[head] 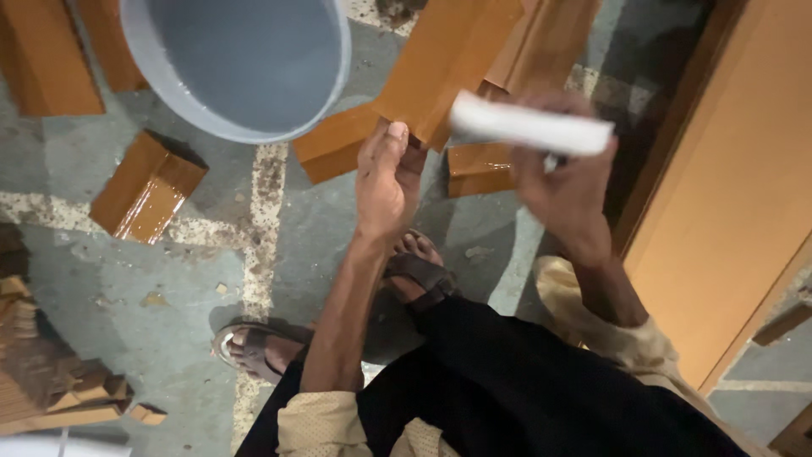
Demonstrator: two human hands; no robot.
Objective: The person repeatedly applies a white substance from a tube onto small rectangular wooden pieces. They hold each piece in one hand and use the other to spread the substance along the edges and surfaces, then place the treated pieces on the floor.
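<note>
Left fingers [396, 140] curled round the lower edge of a wood block [444, 59], thumb on the near face, grasping it at centre top of the frame. Left hand [385, 182] just below, wrist running down toward the lap. Right fingers [550, 156] clenched round a white folded pad [529, 127], perhaps cloth or paper, held just right of the block and touching or nearly touching its edge; cannot tell which. Right hand [562, 190] right of centre.

Block: orange-brown, glossy, rigid, sharp-cornered. Probably light enough for one hand, though long, so likely to tip if gripped only at the end. Sheen suggests a slick, possibly wet finish; safer held by edges and underside, away from the shiny face. Pad soft and limp, pinched anywhere.

Beyond the hands: grey tub [245, 59] at upper left, more blocks [148, 188] lying on the stained floor [169, 322], sandalled feet [414, 271] below, a tall wood panel [727, 195] along the right edge.
</note>
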